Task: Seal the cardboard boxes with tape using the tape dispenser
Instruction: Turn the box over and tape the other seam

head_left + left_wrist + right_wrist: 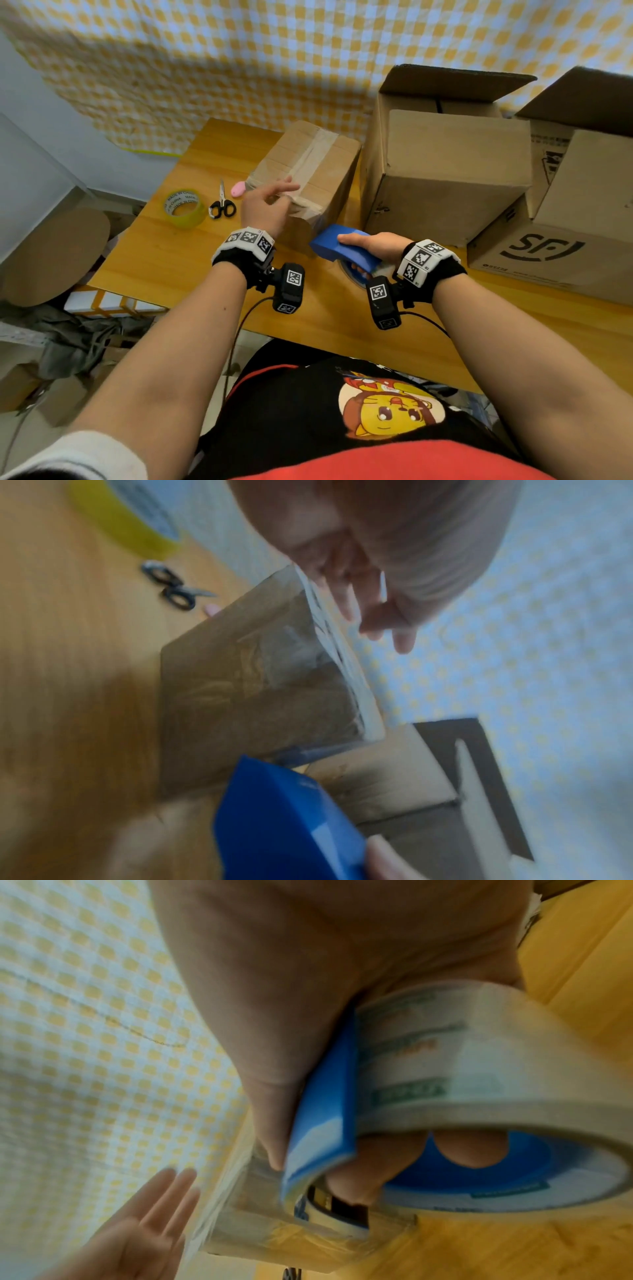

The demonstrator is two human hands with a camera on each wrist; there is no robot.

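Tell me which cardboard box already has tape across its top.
The small brown cardboard box beside the left hand: clear tape runs along its closed top seam. The larger boxes to its right stand open-flapped.

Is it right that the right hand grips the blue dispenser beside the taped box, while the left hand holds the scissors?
Not quite. The right hand does grip the blue dispenser beside the taped box, but the left hand is open at the box's near edge. The scissors lie untouched on the table, as the head view shows.
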